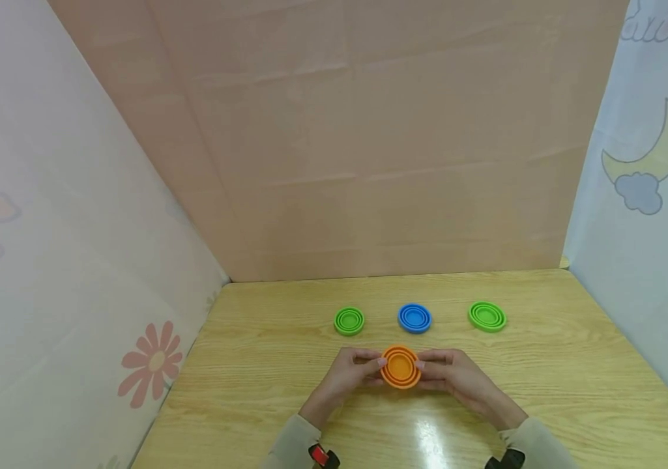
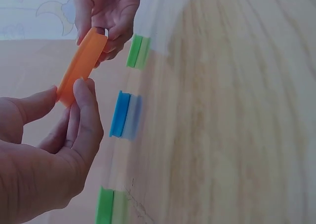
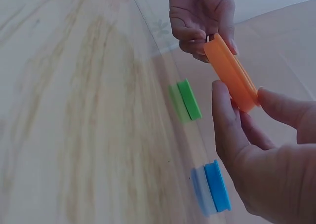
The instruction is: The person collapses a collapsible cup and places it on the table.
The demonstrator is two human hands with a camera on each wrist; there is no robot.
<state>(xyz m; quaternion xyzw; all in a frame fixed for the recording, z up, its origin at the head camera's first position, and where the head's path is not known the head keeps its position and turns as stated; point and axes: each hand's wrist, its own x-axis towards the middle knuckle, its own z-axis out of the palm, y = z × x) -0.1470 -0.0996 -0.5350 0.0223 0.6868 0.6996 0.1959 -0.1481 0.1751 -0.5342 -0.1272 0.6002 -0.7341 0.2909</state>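
Note:
An orange collapsible cup (image 1: pixel 401 368), folded flat into concentric rings, is held between both hands above the near part of the table. My left hand (image 1: pixel 348 372) pinches its left rim, thumb on the front face and fingers behind. On the opposite rim, my right hand (image 1: pixel 459 376) grips it the same way. Both wrist views show the orange cup (image 2: pixel 81 68) edge-on and tilted, raised off the tabletop. Beyond the hands lie a green folded cup (image 1: pixel 349 321) at left, a blue one (image 1: pixel 414 318) in the middle and another green one (image 1: pixel 487 316) at right.
The wooden table (image 1: pixel 263 339) is bounded by a tan panel (image 1: pixel 392 163) at the back. A pale wall with a flower print (image 1: pixel 46 260) stands at left, and one with a moon print (image 1: pixel 650 260) at right. The three resting cups form a row near the back.

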